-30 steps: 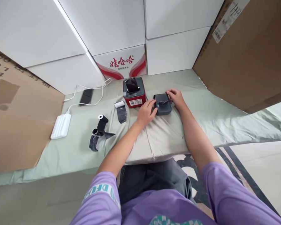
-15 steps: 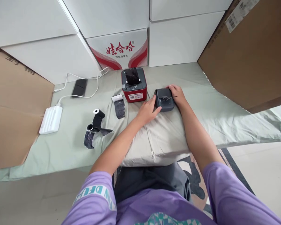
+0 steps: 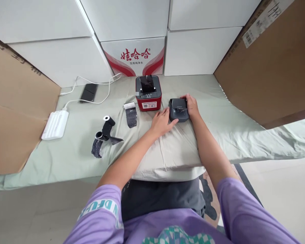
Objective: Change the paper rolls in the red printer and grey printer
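Observation:
A small dark grey label printer (image 3: 179, 110) sits on the cloth between my two hands, with a thin dark strip sticking out of its top. My left hand (image 3: 163, 122) lies against its left side, thumb reaching along the front edge. Around its right side and back corner curl the fingers of my right hand (image 3: 191, 105), partly hidden behind it. Just left and behind stands a red and black receipt printer (image 3: 148, 96), a glossy black strip (image 3: 146, 83) rising from its top.
A partly unrolled dark roll (image 3: 130, 115) and more black rolls (image 3: 105, 135) lie to the left. Farther left are a white power bank (image 3: 55, 125), a white cable (image 3: 90, 101) and a black phone (image 3: 88, 93). White boxes (image 3: 203, 51) line the back; brown cardboard (image 3: 269, 67) flanks the right.
The view has shifted slightly. Both hands stay at the sides of the small printer, with the left thumb a little lower along its front. The other things keep their places.

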